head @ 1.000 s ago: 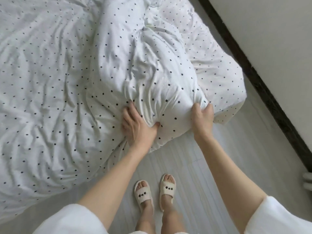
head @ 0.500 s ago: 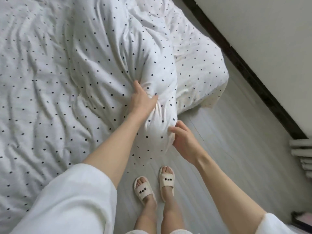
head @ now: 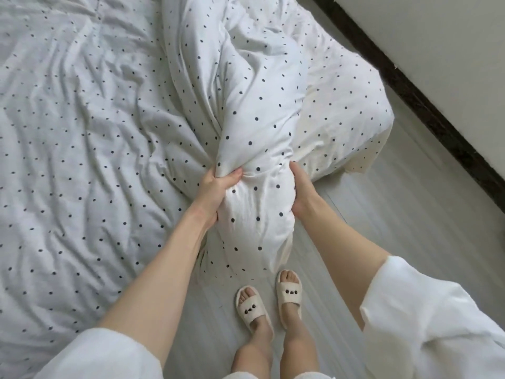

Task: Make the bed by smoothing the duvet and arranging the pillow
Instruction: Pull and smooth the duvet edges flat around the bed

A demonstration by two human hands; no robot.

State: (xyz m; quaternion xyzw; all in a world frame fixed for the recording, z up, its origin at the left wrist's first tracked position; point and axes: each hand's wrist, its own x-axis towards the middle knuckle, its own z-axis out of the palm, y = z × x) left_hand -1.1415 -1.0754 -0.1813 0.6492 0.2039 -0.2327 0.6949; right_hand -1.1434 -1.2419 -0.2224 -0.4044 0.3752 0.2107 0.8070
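Observation:
A white duvet with small black dots (head: pixel 254 86) lies bunched in a thick twisted roll across the bed, its end hanging over the bed's edge toward the floor. My left hand (head: pixel 216 191) grips the roll's left side, thumb pressed into the fabric. On the roll's right side my right hand (head: pixel 299 191) holds it, fingers wrapped behind the cloth and mostly hidden. The dotted sheet on the mattress (head: pixel 71 149) is wrinkled. No pillow is in view.
I stand at the bed's corner (head: pixel 374 138) on a pale plank floor (head: pixel 410 228), in cream slippers (head: pixel 269 299). A dark skirting board (head: pixel 426 110) and a light wall run diagonally at the right.
My right hand has moved up from below the roll and taken hold of its right side. The left hand has shifted lower on the roll, and the bunched end now hangs further off the bed.

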